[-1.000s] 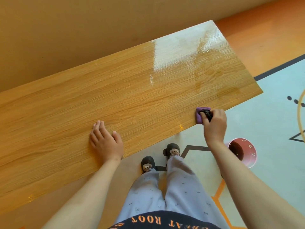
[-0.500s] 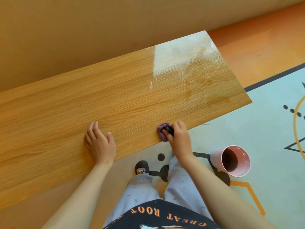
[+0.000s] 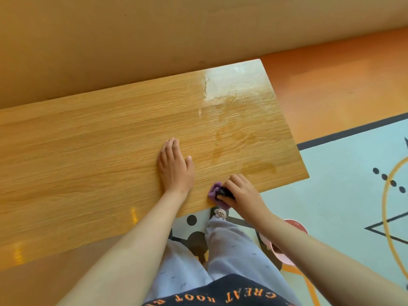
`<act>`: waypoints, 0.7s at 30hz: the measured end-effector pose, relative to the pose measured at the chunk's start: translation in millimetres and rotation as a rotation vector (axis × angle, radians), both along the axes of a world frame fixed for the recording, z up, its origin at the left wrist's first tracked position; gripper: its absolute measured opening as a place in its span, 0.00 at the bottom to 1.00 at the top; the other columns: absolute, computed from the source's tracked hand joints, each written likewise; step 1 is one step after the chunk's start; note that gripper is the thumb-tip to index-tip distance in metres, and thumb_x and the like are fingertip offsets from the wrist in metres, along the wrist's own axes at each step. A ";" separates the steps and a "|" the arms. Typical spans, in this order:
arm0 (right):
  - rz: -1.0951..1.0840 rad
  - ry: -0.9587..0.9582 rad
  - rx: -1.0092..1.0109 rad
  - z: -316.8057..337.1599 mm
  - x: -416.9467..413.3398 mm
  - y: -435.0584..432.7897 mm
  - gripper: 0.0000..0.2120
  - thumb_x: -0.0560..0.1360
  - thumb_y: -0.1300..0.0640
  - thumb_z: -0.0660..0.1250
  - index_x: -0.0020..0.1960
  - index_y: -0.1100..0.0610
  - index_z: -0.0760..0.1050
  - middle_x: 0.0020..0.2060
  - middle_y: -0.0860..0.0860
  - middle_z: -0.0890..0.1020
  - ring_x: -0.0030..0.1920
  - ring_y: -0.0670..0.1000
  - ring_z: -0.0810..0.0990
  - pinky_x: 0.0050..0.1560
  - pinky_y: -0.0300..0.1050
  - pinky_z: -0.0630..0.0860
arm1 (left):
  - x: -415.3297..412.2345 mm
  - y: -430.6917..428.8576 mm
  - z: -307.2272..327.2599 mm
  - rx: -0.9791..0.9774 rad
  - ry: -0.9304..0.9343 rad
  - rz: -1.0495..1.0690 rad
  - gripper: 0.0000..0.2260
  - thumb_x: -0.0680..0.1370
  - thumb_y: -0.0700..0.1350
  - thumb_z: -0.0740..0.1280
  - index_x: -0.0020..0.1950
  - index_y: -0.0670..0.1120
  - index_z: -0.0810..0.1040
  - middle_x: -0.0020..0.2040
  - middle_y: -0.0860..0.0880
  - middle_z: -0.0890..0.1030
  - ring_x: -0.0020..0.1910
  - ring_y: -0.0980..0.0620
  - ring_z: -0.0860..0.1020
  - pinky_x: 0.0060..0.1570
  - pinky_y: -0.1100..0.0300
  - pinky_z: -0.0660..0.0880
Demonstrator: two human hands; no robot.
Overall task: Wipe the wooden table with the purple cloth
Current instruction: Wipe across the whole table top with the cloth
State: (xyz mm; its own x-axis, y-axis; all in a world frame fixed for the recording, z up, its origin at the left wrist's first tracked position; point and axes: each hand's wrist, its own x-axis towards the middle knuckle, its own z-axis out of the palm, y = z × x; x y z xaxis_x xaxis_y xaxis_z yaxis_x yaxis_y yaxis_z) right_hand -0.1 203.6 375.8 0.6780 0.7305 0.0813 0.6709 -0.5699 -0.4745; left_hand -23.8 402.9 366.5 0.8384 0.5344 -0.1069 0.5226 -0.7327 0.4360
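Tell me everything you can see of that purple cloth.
The cloth is small, purple and soft-looking, bunched into a wad. Most of it is hidden under the right hand, which grips it. It lies on the table at the near edge, towards the right end. A dark patch shows next to it under the hand; I cannot tell what that is.

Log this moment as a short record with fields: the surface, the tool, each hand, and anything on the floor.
surface: wooden table, glossy, with damp-looking streaks toward its right end
tool: purple cloth, bunched, at the table's near edge
left: left hand flat on the tabletop, fingers straight, apart from the cloth
right: right hand grips the cloth against the table
floor: pink cup, partly hidden behind the right forearm
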 end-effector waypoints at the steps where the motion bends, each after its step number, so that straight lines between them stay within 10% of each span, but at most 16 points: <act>1: 0.080 -0.018 -0.007 -1.4 9.8 0.2 0.14 0.74 0.50 0.64 0.42 0.61 0.76 0.37 0.54 0.75 0.39 0.53 0.70 0.39 0.44 0.68 | 1.9 -0.7 -2.7 0.025 0.009 0.011 0.25 0.79 0.48 0.58 0.75 0.41 0.60 0.75 0.44 0.62 0.75 0.46 0.57 0.75 0.49 0.53; 14: 0.052 -0.007 -0.006 1.7 205.3 103.9 0.11 0.73 0.54 0.69 0.48 0.63 0.77 0.44 0.57 0.77 0.48 0.58 0.73 0.45 0.46 0.67 | 9.1 -5.2 -3.6 0.102 0.030 0.063 0.27 0.76 0.51 0.54 0.73 0.41 0.64 0.73 0.45 0.66 0.74 0.47 0.60 0.74 0.48 0.57; 21: 0.234 0.030 0.036 -0.8 160.8 63.5 0.10 0.72 0.54 0.70 0.45 0.62 0.76 0.40 0.55 0.76 0.43 0.56 0.72 0.43 0.48 0.69 | 7.6 -5.2 -1.5 0.099 0.044 0.063 0.27 0.76 0.52 0.54 0.74 0.41 0.64 0.74 0.45 0.66 0.74 0.47 0.60 0.74 0.48 0.56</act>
State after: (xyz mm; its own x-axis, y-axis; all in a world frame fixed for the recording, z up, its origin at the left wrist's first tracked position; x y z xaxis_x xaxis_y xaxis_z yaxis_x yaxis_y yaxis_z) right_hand 160.7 267.0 375.0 0.4934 0.8648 0.0927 0.7677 -0.3829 -0.5138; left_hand -16.2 397.7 364.9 0.7988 0.5954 -0.0867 0.5856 -0.7363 0.3391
